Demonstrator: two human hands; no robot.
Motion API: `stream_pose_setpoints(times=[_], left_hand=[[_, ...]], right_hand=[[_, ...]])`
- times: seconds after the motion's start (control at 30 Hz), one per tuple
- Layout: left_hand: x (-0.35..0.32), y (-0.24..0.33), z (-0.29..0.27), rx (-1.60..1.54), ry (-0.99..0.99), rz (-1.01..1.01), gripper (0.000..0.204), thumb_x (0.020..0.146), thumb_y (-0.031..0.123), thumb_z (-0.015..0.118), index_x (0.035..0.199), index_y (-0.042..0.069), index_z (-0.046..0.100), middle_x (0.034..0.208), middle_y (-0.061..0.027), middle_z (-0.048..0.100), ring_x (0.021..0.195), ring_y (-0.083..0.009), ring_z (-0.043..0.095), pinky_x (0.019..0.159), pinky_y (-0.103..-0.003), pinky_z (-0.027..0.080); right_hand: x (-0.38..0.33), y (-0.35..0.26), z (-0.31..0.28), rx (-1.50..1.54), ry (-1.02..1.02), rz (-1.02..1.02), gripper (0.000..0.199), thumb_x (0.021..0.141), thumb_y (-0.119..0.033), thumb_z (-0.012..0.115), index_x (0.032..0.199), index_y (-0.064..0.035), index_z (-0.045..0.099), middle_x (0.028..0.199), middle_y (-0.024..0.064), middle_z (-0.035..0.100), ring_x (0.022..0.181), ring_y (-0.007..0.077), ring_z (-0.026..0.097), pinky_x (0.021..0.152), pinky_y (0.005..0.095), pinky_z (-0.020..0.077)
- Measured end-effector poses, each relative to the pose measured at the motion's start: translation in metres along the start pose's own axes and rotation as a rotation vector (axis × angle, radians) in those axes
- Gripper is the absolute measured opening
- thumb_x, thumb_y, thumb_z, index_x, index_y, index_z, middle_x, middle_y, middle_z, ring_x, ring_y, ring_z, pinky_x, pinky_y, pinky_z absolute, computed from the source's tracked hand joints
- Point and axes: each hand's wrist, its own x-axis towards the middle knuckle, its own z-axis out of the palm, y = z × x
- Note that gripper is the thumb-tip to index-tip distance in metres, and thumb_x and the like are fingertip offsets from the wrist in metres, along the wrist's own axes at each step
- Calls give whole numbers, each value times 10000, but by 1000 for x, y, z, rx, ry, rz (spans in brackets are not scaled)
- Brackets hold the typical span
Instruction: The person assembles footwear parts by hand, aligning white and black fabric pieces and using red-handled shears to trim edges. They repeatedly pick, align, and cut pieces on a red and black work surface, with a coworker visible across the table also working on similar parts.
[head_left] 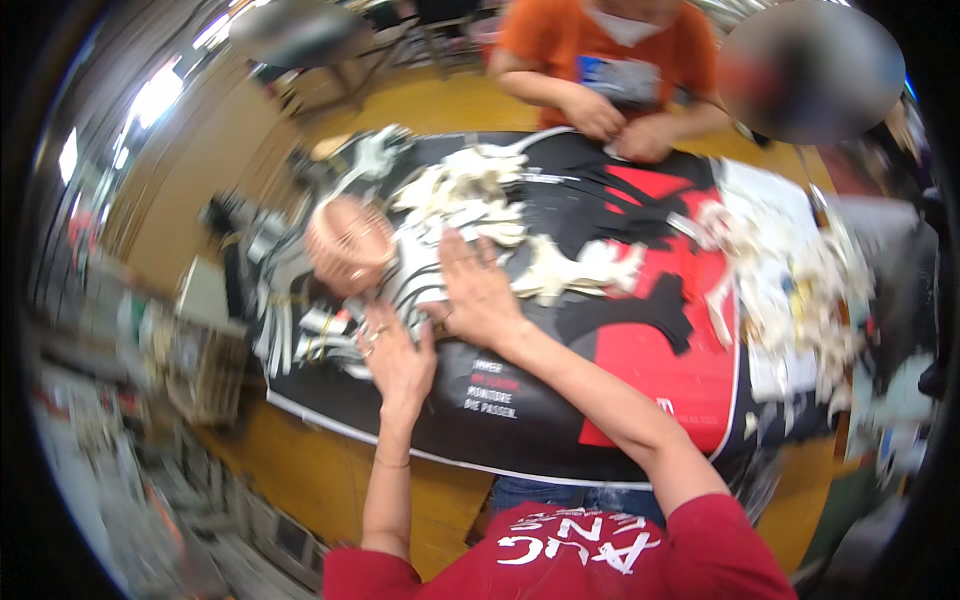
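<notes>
My left hand [398,362] lies at the near end of a row of black and white curved strips [415,270], fingers stretched out and a ring on one finger. My right hand [482,300] rests flat on the right side of the same strips, its fingers pointing away from me and its thumb toward the left hand. Neither hand grips anything that I can see. Just beyond the left hand sits a pink plastic basket [350,245]. Cream-coloured cut pieces [575,270] lie right of my right hand, and a larger cream pile [465,185] lies beyond it.
A black and red printed sheet [540,425] covers the table. Black cut-out pieces [645,312] lie on its red part. More cream pieces [800,310] heap at the right; bundled strips [280,325] lie at the left. Across the table, a person in orange [560,50] works with both hands.
</notes>
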Motion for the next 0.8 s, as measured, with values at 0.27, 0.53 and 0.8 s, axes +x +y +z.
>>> stream_pose_setpoints(times=[0.27,0.53,0.8], left_hand=[[-16,39,-22,-129,379,182,648,993,331,537,1485,-29,319,1601,-247,189,1481,-410,177,1172,-592,99],[-79,178,-22,-629,-114,758,424,848,169,722,1241,57,609,1450,-210,460,1350,-387,434,1123,-541,297],[-18,253,6,-443,-141,659,401,904,197,665,1248,1,597,1266,-205,558,1188,-377,513,1023,-472,373]], right_hand=[[-133,62,-121,-101,331,149,316,878,-345,687,1034,-70,702,1402,153,521,1366,320,424,1155,569,211],[-240,140,-216,23,376,736,102,864,-134,721,898,-39,720,834,122,671,767,271,658,703,380,512],[-213,113,-150,-240,197,722,324,822,-284,754,1074,-83,719,973,84,601,943,255,586,842,391,444]])
